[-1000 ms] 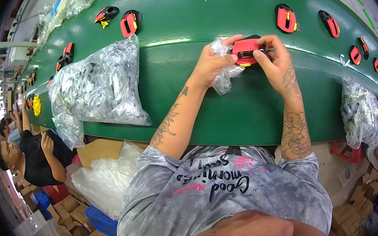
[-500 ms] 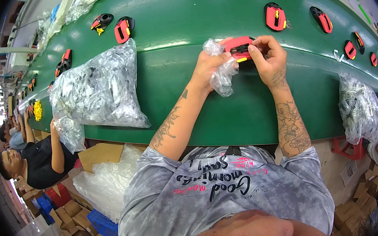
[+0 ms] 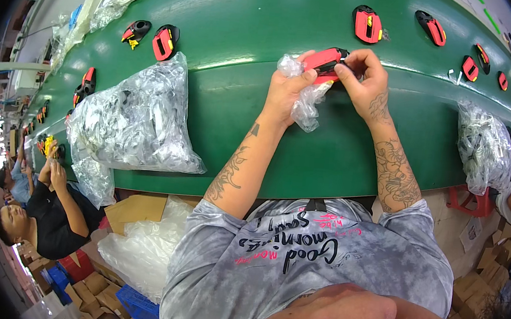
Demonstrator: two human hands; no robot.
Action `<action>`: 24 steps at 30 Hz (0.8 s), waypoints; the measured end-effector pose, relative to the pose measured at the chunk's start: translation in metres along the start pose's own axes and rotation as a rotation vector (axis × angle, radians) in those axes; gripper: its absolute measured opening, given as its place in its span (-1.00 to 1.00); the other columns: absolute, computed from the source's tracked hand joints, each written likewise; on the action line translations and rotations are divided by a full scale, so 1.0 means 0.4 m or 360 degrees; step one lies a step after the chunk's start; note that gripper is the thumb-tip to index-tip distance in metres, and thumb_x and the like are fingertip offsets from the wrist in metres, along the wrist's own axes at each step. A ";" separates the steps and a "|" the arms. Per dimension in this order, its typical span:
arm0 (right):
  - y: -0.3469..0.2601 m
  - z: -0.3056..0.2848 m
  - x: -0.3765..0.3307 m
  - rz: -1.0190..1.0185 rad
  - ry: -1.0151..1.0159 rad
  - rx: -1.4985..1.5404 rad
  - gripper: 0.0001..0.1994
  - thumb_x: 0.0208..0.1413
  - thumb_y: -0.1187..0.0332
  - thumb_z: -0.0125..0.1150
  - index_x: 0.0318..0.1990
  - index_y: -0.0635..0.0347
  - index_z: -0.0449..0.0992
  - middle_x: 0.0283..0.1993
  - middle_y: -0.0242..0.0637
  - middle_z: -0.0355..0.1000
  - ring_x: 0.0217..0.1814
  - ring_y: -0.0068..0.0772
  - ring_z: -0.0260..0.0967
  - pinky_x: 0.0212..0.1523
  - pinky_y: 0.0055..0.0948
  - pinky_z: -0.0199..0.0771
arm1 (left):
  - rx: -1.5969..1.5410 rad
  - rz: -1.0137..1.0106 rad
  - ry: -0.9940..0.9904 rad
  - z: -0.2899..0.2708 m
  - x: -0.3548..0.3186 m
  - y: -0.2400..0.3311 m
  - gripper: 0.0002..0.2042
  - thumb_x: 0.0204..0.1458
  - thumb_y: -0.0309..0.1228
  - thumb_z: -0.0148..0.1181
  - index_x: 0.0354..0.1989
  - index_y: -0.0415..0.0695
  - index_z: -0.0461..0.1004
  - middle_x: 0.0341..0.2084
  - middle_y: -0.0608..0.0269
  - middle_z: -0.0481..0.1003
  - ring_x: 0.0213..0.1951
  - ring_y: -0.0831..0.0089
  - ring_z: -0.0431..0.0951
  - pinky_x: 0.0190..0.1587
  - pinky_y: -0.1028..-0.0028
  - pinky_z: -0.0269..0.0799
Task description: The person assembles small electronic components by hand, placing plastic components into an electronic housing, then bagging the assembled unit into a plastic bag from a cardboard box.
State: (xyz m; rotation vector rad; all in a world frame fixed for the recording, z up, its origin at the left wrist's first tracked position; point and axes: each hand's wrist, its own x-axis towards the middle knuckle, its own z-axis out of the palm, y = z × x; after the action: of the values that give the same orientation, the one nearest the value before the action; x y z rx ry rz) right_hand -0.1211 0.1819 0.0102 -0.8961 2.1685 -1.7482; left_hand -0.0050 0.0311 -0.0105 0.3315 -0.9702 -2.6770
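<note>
Moved since the earlier frame: the oval red-and-black plastic shell (image 3: 322,59), its slotted face now tipped; at the left margin, a co-worker's hands (image 3: 57,172), now raised by the heap of small bright-yellow pieces (image 3: 48,142).

Shell: location, in the air between both hands, above the long, glossy green worktop (image 3: 225,95).

Left hand (image 3: 285,91): thumb and fingers closed on the shell's left end, with a crumpled, clear plastic bag (image 3: 307,110) bunched in the same grasp.

Right hand (image 3: 366,79): thumb and forefinger narrowed on the shell's black right end; whether a separate piece lies under the fingertips cannot be told.

Handling, as judged: light, stiff, smooth, perhaps slippery; the bag soft and apt to slide under the grip. Best hold: the long rims or two ends, clear of the slot.

Also present: similar oval shells (image 3: 367,24) farther across the worktop; large, clear, filled plastic sack (image 3: 139,117), left.
</note>
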 end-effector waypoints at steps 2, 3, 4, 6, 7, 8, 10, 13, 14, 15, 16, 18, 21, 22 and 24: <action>-0.025 0.007 -0.004 -0.0145 0.0010 -0.0209 -0.70 0.08 0.37 0.47 -0.13 0.23 0.48 -0.24 -0.39 0.47 -0.19 -0.59 0.41 -0.11 -0.49 0.46 | 0.0095 0.0096 0.0043 -0.002 0.004 0.000 -0.37 0.15 -0.52 0.28 0.37 -0.40 0.18 0.04 -0.03 0.52 -0.10 0.29 0.63 -0.08 0.34 0.63; -0.033 0.013 -0.004 -0.0287 0.0019 -0.0419 -0.68 0.05 0.33 0.49 -0.13 0.23 0.47 -0.24 -0.37 0.48 -0.18 -0.54 0.43 -0.09 -0.43 0.46 | 0.0189 0.0190 0.0086 -0.004 0.005 0.001 -0.39 0.16 -0.51 0.30 0.36 -0.40 0.20 0.04 0.00 0.52 -0.06 0.31 0.63 -0.02 0.33 0.62; -0.028 0.017 -0.002 -0.0258 0.0053 -0.0389 -0.54 0.03 0.21 0.53 -0.02 0.23 0.47 -0.18 -0.33 0.48 -0.11 -0.42 0.44 -0.03 -0.36 0.47 | 0.0191 0.0183 0.0083 -0.001 0.004 0.003 -0.39 0.16 -0.51 0.30 0.36 -0.40 0.20 0.04 0.00 0.52 -0.06 0.31 0.63 -0.02 0.33 0.62; -0.004 0.027 0.001 -0.0190 0.0154 -0.0273 -0.42 0.01 0.15 0.54 0.09 0.24 0.41 -0.11 -0.28 0.47 -0.06 -0.38 0.44 0.01 -0.35 0.46 | 0.0295 0.0291 0.0089 0.005 -0.001 0.008 -0.41 0.16 -0.54 0.30 0.35 -0.41 0.22 0.05 0.00 0.53 -0.01 0.30 0.62 0.07 0.32 0.59; 0.011 0.031 0.008 -0.0133 0.0246 -0.0159 -0.29 -0.01 0.09 0.55 0.21 0.25 0.36 -0.04 -0.22 0.46 0.00 -0.34 0.44 0.04 -0.34 0.45 | 0.0294 0.0291 0.0087 0.006 -0.002 0.006 -0.41 0.16 -0.54 0.30 0.35 -0.41 0.22 0.05 0.00 0.53 -0.01 0.30 0.62 0.07 0.32 0.59; 0.029 0.017 0.016 -0.0015 0.0083 -0.0107 -0.09 -0.03 0.01 0.56 0.36 0.28 0.18 0.09 -0.10 0.41 0.09 -0.28 0.43 0.10 -0.33 0.44 | 0.0236 0.0239 0.0079 0.008 -0.002 0.004 -0.40 0.16 -0.53 0.30 0.35 -0.41 0.23 0.06 0.00 0.53 -0.01 0.30 0.62 0.08 0.32 0.58; 0.043 0.009 0.024 0.0046 -0.0028 0.0003 -0.08 -0.03 0.02 0.55 0.37 0.29 0.16 0.11 -0.07 0.40 0.10 -0.27 0.43 0.13 -0.31 0.44 | 0.0176 0.0188 0.0077 0.008 -0.003 0.004 -0.40 0.15 -0.53 0.31 0.35 -0.41 0.23 0.06 0.00 0.53 0.00 0.31 0.61 0.10 0.32 0.58; 0.033 0.020 0.017 0.0120 -0.0140 0.0190 -0.10 -0.02 0.07 0.54 0.37 0.30 0.16 0.13 -0.05 0.40 0.11 -0.27 0.43 0.19 -0.29 0.44 | 0.0272 0.0154 0.0038 -0.004 0.000 0.003 -0.38 0.15 -0.50 0.34 0.35 -0.42 0.23 0.08 0.00 0.52 0.01 0.31 0.61 0.13 0.32 0.56; 0.028 0.024 0.015 0.0131 -0.0136 0.0264 -0.12 -0.01 0.10 0.53 0.37 0.29 0.16 0.12 -0.06 0.40 0.11 -0.28 0.44 0.22 -0.28 0.43 | 0.0348 0.0211 0.0020 -0.011 0.001 -0.006 -0.37 0.15 -0.48 0.35 0.35 -0.42 0.24 0.07 0.00 0.53 0.01 0.32 0.61 0.12 0.32 0.56; 0.028 0.025 0.017 0.0132 -0.0137 0.0265 -0.12 -0.01 0.10 0.53 0.37 0.29 0.16 0.12 -0.06 0.40 0.11 -0.28 0.44 0.22 -0.28 0.43 | 0.0424 0.0268 0.0002 -0.018 0.003 -0.012 -0.37 0.15 -0.46 0.37 0.35 -0.43 0.24 0.07 0.01 0.53 0.01 0.33 0.60 0.12 0.33 0.55; 0.029 0.023 0.018 0.0142 -0.0145 0.0283 -0.12 -0.02 0.12 0.54 0.37 0.29 0.17 0.14 -0.07 0.38 0.13 -0.27 0.42 0.23 -0.28 0.43 | 0.0421 0.0263 0.0002 -0.017 0.003 -0.014 -0.37 0.15 -0.46 0.37 0.35 -0.43 0.24 0.07 0.01 0.53 0.01 0.33 0.60 0.12 0.33 0.55; 0.030 0.020 0.015 0.0157 -0.0151 0.0300 -0.13 -0.03 0.13 0.54 0.36 0.28 0.18 0.16 -0.07 0.36 0.16 -0.27 0.41 0.24 -0.27 0.43 | 0.0557 0.0316 0.0006 -0.016 0.005 -0.017 -0.38 0.14 -0.44 0.39 0.32 -0.42 0.29 0.05 0.04 0.55 0.01 0.39 0.59 0.12 0.35 0.54; 0.024 0.022 0.013 0.0062 -0.0092 -0.0139 -0.11 -0.10 0.14 0.58 0.34 0.28 0.21 0.18 -0.09 0.30 0.22 -0.26 0.36 0.24 -0.26 0.44 | 0.0937 0.0457 0.0018 -0.020 0.005 -0.029 -0.48 0.16 -0.49 0.35 0.28 -0.40 0.36 -0.02 0.10 0.58 -0.04 0.46 0.59 0.09 0.39 0.54; 0.023 0.020 0.016 0.0096 -0.0074 -0.0114 -0.11 -0.13 0.13 0.61 0.33 0.25 0.24 0.18 -0.10 0.28 0.22 -0.26 0.35 0.24 -0.26 0.44 | 0.0936 0.0453 0.0022 -0.020 0.009 -0.031 -0.48 0.16 -0.49 0.35 0.28 -0.40 0.36 -0.02 0.10 0.58 -0.04 0.46 0.59 0.09 0.39 0.54; 0.016 0.023 0.014 0.0133 -0.0058 -0.0087 -0.10 -0.17 0.12 0.63 0.32 0.23 0.27 0.18 -0.12 0.26 0.22 -0.25 0.34 0.24 -0.25 0.44 | 0.1024 0.0398 0.0132 -0.021 0.020 -0.033 -0.59 0.09 -0.64 0.25 0.16 -0.36 0.50 -0.10 0.13 0.61 -0.12 0.55 0.59 0.01 0.47 0.54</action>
State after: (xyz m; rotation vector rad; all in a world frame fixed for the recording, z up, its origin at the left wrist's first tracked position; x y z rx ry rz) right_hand -0.1229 0.1721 0.0029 -0.8309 2.2068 -1.6290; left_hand -0.0123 0.0332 -0.0263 0.4080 -1.7017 -2.0543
